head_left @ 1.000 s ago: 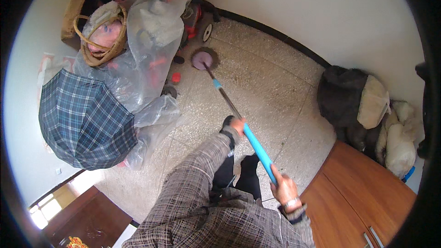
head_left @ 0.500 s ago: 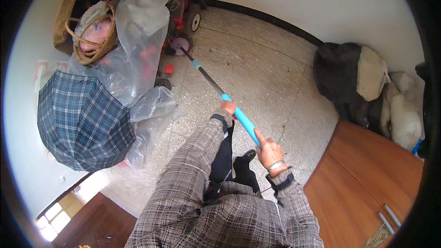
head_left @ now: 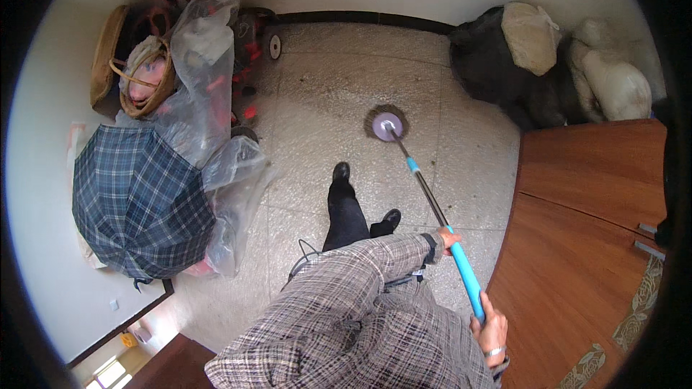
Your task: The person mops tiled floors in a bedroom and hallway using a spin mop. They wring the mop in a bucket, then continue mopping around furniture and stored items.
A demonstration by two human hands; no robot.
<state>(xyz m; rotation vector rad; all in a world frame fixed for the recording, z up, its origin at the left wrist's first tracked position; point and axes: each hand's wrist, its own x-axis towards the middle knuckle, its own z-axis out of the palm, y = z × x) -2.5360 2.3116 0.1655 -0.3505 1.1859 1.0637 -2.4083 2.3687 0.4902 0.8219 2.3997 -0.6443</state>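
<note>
A long-handled round mop (head_left: 468,277) with a blue grip, a metal pole and a pale purple disc head slants across the view. Its grey-brown fringe rests on the speckled floor tiles, ahead of my feet. My left hand (head_left: 448,238) is closed round the pole at the upper end of the blue grip. Lower down, my right hand (head_left: 491,330) holds the grip near its end, the thumb lying along it. A bracelet circles my right wrist. Both sleeves are checked grey-brown cloth.
On the left stand an open plaid umbrella (head_left: 140,202), a wicker basket (head_left: 148,75) and plastic-sheeted items (head_left: 205,50), with a wheel (head_left: 274,47) behind them. To the right are a wooden cabinet (head_left: 569,194), a dark bundle (head_left: 486,50) and pale sacks (head_left: 613,79).
The mop head has swung right from beside the covered items to the middle of the floor. Both hands have moved right and nearer my body, still gripping it. My view has shifted too.
</note>
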